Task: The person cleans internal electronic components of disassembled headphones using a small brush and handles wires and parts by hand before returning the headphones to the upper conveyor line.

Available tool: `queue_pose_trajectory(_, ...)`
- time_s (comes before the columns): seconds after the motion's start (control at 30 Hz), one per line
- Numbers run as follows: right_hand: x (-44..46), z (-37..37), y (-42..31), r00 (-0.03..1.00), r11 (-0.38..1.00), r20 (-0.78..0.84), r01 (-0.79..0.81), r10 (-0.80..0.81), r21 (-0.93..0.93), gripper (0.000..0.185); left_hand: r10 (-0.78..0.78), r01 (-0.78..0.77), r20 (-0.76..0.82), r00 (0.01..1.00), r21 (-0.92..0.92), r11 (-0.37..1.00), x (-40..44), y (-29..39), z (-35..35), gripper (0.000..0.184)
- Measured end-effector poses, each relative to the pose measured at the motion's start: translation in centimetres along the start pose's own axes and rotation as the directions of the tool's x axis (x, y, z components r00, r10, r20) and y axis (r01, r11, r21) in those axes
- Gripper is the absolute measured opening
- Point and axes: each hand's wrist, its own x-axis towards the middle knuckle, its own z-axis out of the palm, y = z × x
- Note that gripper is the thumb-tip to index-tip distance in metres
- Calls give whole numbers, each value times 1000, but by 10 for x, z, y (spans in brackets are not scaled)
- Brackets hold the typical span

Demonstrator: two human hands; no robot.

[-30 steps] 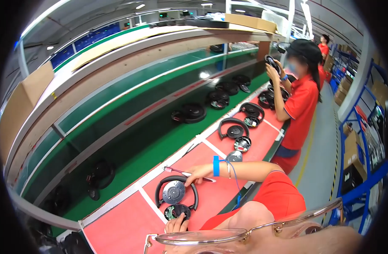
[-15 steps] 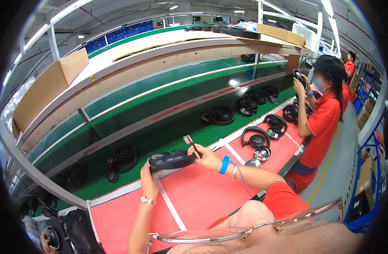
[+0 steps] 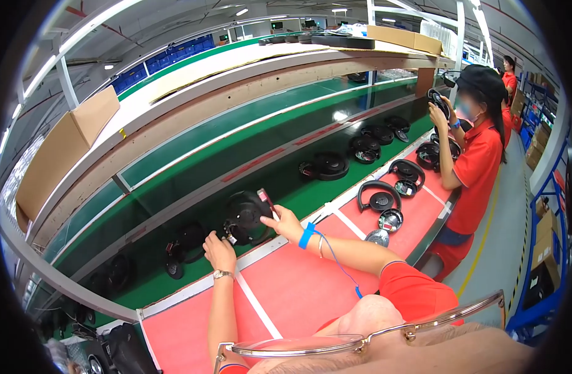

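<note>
Black headphones (image 3: 247,212) are over the green belt, just beyond the bench's edge, with an open earcup showing a pale part at the lower left. My left hand (image 3: 220,250) has its fingers on that earcup's near edge. At the headphones' right side, my right hand (image 3: 285,224) holds a slim red-and-white tool (image 3: 265,201), which points up and left. The fingertips of this hand are close to the headband; whether they touch it is unclear. A blue strap (image 3: 307,235) with a cord circles my right wrist.
Several other headphones (image 3: 326,166) lie along the green belt (image 3: 298,193). More headphones (image 3: 381,198) with open earcups rest on the pink bench mat (image 3: 305,280) at the right. A co-worker (image 3: 479,159) stands there, holding a black part. A shelf edge (image 3: 236,78) runs overhead.
The headphones were on the pink mat, then lifted between both hands, and are now over the green belt. Both hands have moved forward with them. The tool was picked up from the mat.
</note>
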Motion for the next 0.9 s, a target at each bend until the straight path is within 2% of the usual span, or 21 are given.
queue_pose_trajectory(0.03, 5, -2, -5, 945, 922, 64, -326, 319, 209, 31, -6, 6, -9, 1000, 23, 1000, 4, -2, 7, 36)
queue_pose_trajectory(0.07, 8, -3, -10, 791, 702, 192, -607, 581, 373, 30, -11, 11, -13, 1000, 27, 1000, 7, -5, 14, 36)
queue_pose_trajectory(0.13, 13, 3, 18, 747, 596, 181, -631, 640, 497, 27, 19, -16, -41, 999, 72, 997, 13, -7, 25, 38)
queue_pose_trajectory(0.2, 16, -2, 41, 667, 480, 265, -708, 696, 519, 25, 58, -55, -35, 998, 102, 993, 14, -9, 37, 44)
queue_pose_trajectory(0.27, 14, 3, 54, 675, 514, 166, -676, 719, 528, 20, 151, -151, 7, 989, 41, 988, 13, -13, 44, 52)
queue_pose_trajectory(0.33, 13, 0, 57, 696, 528, 168, -659, 698, 536, 11, 178, -181, 91, 980, 18, 983, 8, -10, 41, 61)
queue_pose_trajectory(0.4, 10, 1, 59, 767, 657, 90, -598, 635, 458, 21, 190, -185, 134, 973, -43, 982, 5, -10, 34, 66)
queue_pose_trajectory(0.43, 8, 3, 61, 764, 653, 102, -606, 637, 454, 21, 241, -236, 103, 965, -61, 970, 4, -9, 30, 67)
queue_pose_trajectory(0.47, 7, 4, 61, 770, 695, 22, -587, 637, 416, 25, 292, -287, 67, 954, -78, 955, 6, -8, 26, 68)
queue_pose_trajectory(0.53, 9, 5, 64, 777, 761, -112, -557, 619, 333, 37, 232, -231, -64, 971, 24, 973, 12, -11, 15, 58)
queue_pose_trajectory(0.6, 6, 6, 59, 778, 808, -225, -544, 587, 228, 44, 37, -22, -61, 997, 228, 973, 25, -34, 16, 56)
queue_pose_trajectory(0.63, 6, 5, 66, 786, 811, -210, -537, 581, 232, 49, -21, 41, -65, 998, 338, 940, 27, -47, 13, 53)
queue_pose_trajectory(0.67, 4, 5, 72, 788, 810, -200, -540, 582, 229, 49, -20, 45, -82, 996, 312, 949, 25, -58, 11, 54)
queue_pose_trajectory(0.73, 4, 8, 79, 829, 846, -212, -457, 517, 273, 49, 18, -12, -17, 1000, 272, 962, 23, -64, -6, 57)
queue_pose_trajectory(0.8, 3, 11, 80, 867, 871, -181, -411, 465, 267, 51, 83, -79, 2, 997, 327, 942, 20, -72, -9, 61)
queue_pose_trajectory(0.87, 2, 11, 76, 882, 882, -166, -392, 441, 263, 50, 107, -94, -28, 994, 300, 949, 21, -82, -8, 58)
queue_pose_trajectory(0.9, 1, 10, 74, 889, 883, -153, -384, 432, 269, 50, 160, -158, 14, 987, 277, 948, 21, -83, -12, 55)
